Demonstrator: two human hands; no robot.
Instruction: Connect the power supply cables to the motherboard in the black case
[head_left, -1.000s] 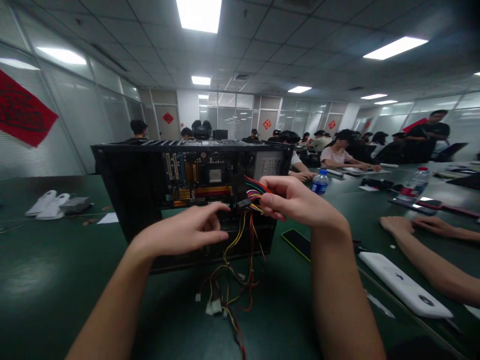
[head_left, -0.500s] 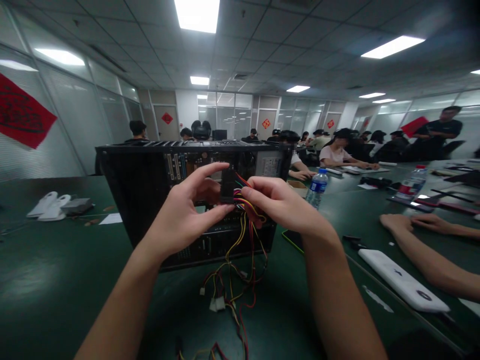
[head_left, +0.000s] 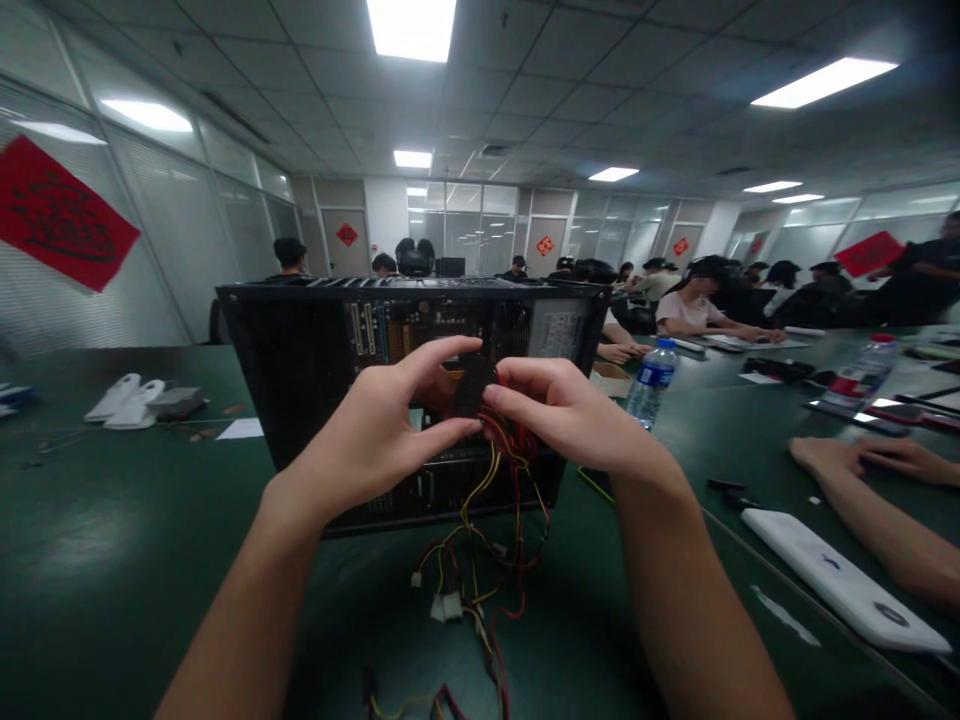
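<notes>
With my right hand (head_left: 551, 410) I pinch the cables (head_left: 510, 435) just behind the black connector (head_left: 474, 385), while my left fingers (head_left: 442, 435) curve open around its other side, in front of the open computer case (head_left: 300, 370) on the green tabletop (head_left: 150, 560).

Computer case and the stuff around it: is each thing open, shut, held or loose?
Computer case: upright, side open
Black connector: held up, unplugged
Left hand: curved round the connector, grip unclear
Right hand: pinching the connector's wire side
White connectors: unplugged, on the table
Blue-capped bottle: upright, capped
Red-capped bottle: upright, capped
</notes>
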